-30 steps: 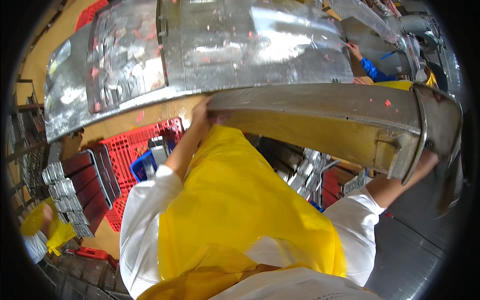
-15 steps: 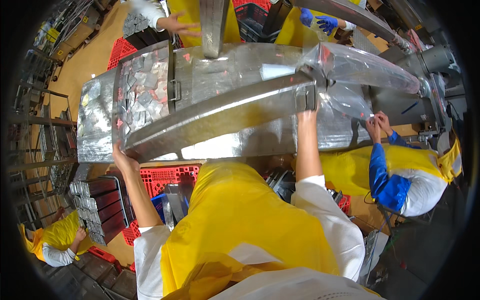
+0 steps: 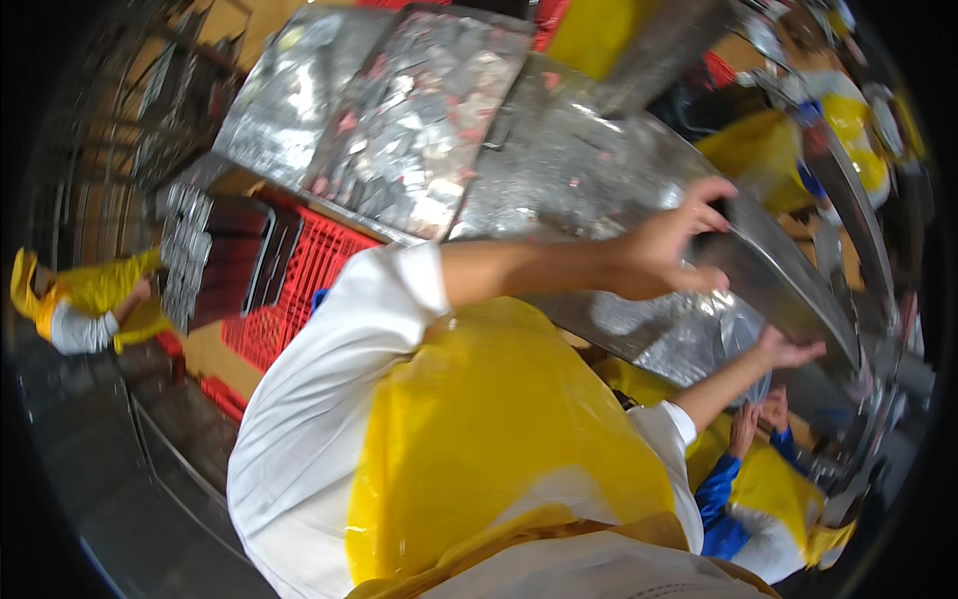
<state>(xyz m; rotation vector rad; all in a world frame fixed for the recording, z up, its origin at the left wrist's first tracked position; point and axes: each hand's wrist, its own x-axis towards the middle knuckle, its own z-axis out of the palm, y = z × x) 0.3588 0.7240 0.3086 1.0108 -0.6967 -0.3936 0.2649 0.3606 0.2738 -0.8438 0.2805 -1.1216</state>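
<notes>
A long, narrow metal trough point(image 3: 783, 275) is tilted over the right part of the steel table point(image 3: 569, 160). My left hand point(image 3: 669, 245) reaches across my front and grips its near end, thumb below and fingers spread over the upper edge. Farther along, my right hand point(image 3: 783, 349) is palm up against the lower side, fingers stretched along the metal. The two hands carry the trough between them. Motion blurs its outline, and its inside is mostly hidden. Just below my right hand, a co-worker's hands point(image 3: 758, 414) hold clear plastic film point(image 3: 740, 339).
Many flat silvery pieces and pink scraps point(image 3: 419, 120) lie in a framed section of the table. Stacked metal troughs point(image 3: 215, 255) stand by a red plastic crate point(image 3: 299, 295) at left. Co-workers in yellow aprons are at far left point(image 3: 85, 309), right and far right. A curved metal arm point(image 3: 848, 200) stands there.
The trough has swung from lying across the table to the right, both hands moving with it. My left hand has crossed my front. The view has turned rightward.
</notes>
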